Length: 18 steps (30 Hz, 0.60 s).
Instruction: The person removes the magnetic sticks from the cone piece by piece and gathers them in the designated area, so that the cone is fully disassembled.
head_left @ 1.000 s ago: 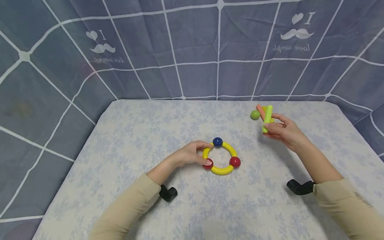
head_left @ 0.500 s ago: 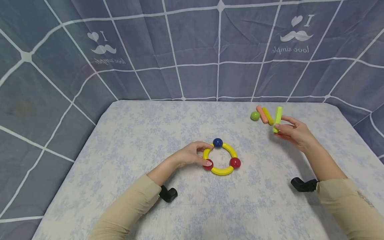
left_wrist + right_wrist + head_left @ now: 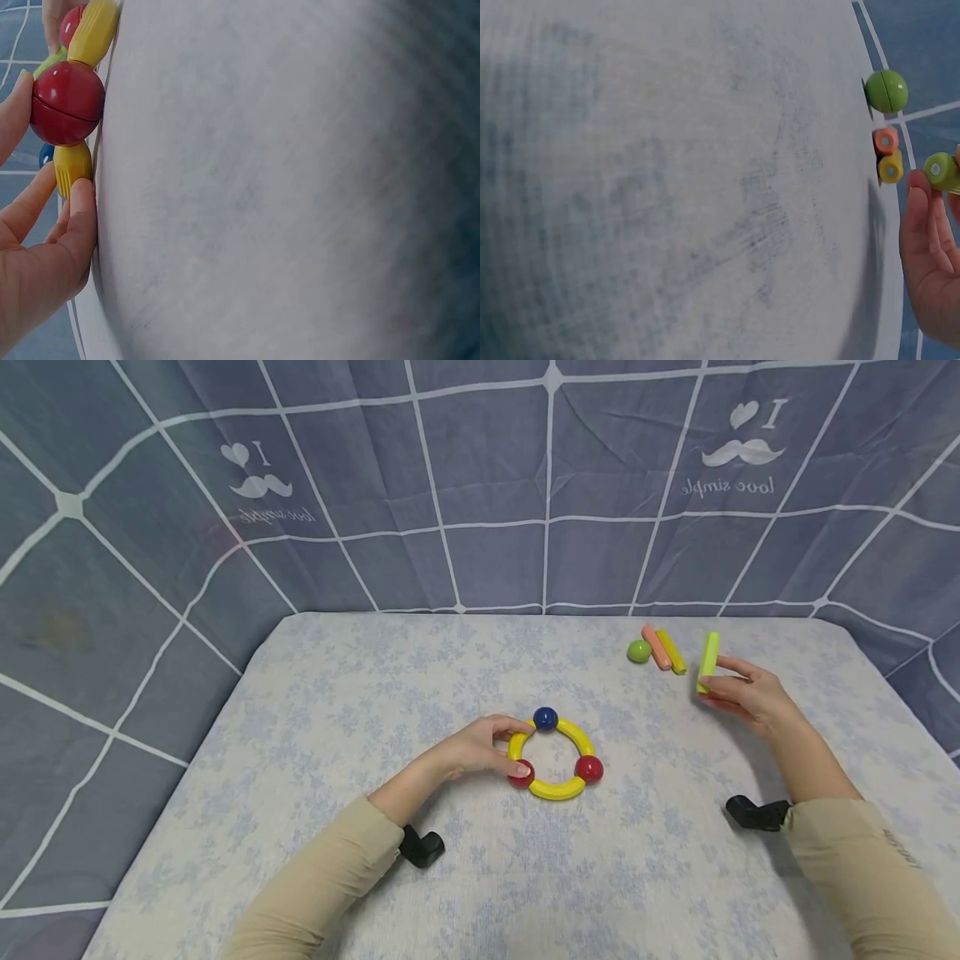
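Observation:
A ring of curved yellow pieces (image 3: 558, 791) joined by one blue ball (image 3: 546, 719) and two red balls (image 3: 589, 768) lies mid-table. My left hand (image 3: 480, 748) grips its left side, thumb on the left red ball (image 3: 67, 103), fingers at the yellow piece (image 3: 73, 166). At the right, my right hand (image 3: 750, 695) pinches a light green stick (image 3: 708, 662) by its lower end, raised above the table. Left of that stick, a yellow stick (image 3: 671, 652) and an orange stick (image 3: 656, 647) lie side by side, with a green ball (image 3: 639, 651) beside them.
The table (image 3: 375, 668) has a pale floral cloth. Behind it and on the left hangs a blue-grey curtain (image 3: 487, 560) with white lines. A black device is fixed at each wrist, one near the left sleeve (image 3: 422, 848), one near the right (image 3: 756, 814).
My right hand has moved right with the light green stick, away from the yellow and orange sticks, which now show fully. My left hand and the ring have stayed in place.

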Each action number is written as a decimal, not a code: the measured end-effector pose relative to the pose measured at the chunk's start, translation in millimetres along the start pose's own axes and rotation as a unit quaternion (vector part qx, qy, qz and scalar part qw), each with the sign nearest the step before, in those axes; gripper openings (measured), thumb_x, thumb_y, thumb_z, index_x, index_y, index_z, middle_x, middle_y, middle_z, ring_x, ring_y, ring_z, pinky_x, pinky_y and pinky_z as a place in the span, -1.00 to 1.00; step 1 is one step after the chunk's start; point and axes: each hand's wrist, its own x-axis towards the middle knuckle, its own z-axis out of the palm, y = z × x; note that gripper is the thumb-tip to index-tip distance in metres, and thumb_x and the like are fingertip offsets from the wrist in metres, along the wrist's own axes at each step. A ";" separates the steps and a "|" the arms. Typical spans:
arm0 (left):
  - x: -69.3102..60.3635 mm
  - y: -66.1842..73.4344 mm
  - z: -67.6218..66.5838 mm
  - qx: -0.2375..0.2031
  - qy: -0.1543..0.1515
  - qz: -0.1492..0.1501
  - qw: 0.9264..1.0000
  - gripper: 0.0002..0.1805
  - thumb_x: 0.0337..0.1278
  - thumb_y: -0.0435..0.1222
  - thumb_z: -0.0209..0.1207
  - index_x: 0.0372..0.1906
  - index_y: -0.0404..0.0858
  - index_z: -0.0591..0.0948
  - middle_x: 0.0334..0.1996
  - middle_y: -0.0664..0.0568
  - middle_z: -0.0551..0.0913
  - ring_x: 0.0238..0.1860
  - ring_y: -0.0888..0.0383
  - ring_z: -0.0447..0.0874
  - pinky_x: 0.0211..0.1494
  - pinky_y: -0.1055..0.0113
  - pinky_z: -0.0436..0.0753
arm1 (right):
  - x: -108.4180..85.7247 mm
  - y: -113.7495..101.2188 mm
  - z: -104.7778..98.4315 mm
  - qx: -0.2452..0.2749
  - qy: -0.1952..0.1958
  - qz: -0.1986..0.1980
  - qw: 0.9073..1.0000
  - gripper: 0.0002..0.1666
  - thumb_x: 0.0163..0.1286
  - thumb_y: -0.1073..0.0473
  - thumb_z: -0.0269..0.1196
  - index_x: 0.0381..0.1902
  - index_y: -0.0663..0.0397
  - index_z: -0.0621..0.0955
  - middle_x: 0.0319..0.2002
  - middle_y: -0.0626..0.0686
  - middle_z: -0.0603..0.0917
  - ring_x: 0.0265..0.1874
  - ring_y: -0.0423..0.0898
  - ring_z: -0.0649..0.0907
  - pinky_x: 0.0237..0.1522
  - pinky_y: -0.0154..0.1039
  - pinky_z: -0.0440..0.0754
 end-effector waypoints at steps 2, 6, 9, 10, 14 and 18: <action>-0.4 0.4 -1.1 0.002 -0.001 -0.002 1.000 -0.39 -0.15 -0.41 0.40 0.14 -0.21 0.53 0.22 -0.01 0.33 0.14 0.03 0.27 0.16 0.18 0.36 | 3.8 0.0 -0.9 0.000 0.006 0.006 1.000 0.10 0.20 0.41 0.27 0.48 0.07 -0.15 -0.48 -0.09 0.66 -0.47 -0.19 0.70 -0.33 -0.34 0.63; -0.2 0.3 -2.1 -0.002 0.002 -0.007 1.000 -0.40 -0.15 -0.41 0.39 0.14 -0.20 0.54 0.23 -0.01 0.32 0.17 0.02 0.26 0.18 0.17 0.36 | 11.5 0.4 -3.3 -0.020 0.015 0.004 1.000 0.07 0.19 0.40 0.28 0.48 0.04 -0.08 -0.48 -0.10 0.63 -0.47 -0.21 0.69 -0.32 -0.36 0.63; -0.2 -0.2 -2.4 -0.004 0.003 -0.010 1.000 -0.41 -0.14 -0.42 0.39 0.14 -0.19 0.54 0.24 -0.01 0.32 0.17 0.02 0.26 0.17 0.16 0.37 | 18.1 1.6 -4.8 -0.041 0.024 -0.006 0.999 -0.05 0.18 0.37 0.30 0.43 0.00 0.08 -0.48 -0.12 0.60 -0.48 -0.24 0.67 -0.33 -0.37 0.62; -0.1 -0.4 -2.3 -0.003 0.002 -0.010 1.000 -0.41 -0.14 -0.42 0.39 0.14 -0.19 0.54 0.24 -0.01 0.31 0.17 0.02 0.26 0.17 0.17 0.37 | 20.1 2.2 -5.4 -0.048 0.030 -0.009 0.998 -0.10 0.18 0.36 0.31 0.39 0.03 0.13 -0.48 -0.13 0.60 -0.49 -0.25 0.67 -0.34 -0.38 0.62; 0.1 0.0 -1.3 0.001 -0.002 -0.008 1.000 -0.40 -0.14 -0.40 0.39 0.14 -0.19 0.54 0.24 -0.01 0.32 0.16 0.03 0.27 0.16 0.18 0.37 | 27.0 4.5 -7.9 -0.096 0.066 -0.009 0.993 -0.12 0.18 0.28 0.33 0.39 0.06 0.17 -0.33 -0.12 0.51 -0.51 -0.32 0.64 -0.36 -0.42 0.60; 1.6 -0.9 -1.0 0.000 0.000 -0.009 1.000 -0.40 -0.15 -0.41 0.40 0.14 -0.18 0.54 0.24 -0.01 0.31 0.17 0.02 0.27 0.18 0.16 0.36 | 34.6 4.8 -7.0 -0.164 0.105 -0.009 0.981 -0.06 0.21 0.18 0.31 0.44 0.14 0.09 -0.12 -0.02 0.35 -0.51 -0.39 0.59 -0.34 -0.46 0.58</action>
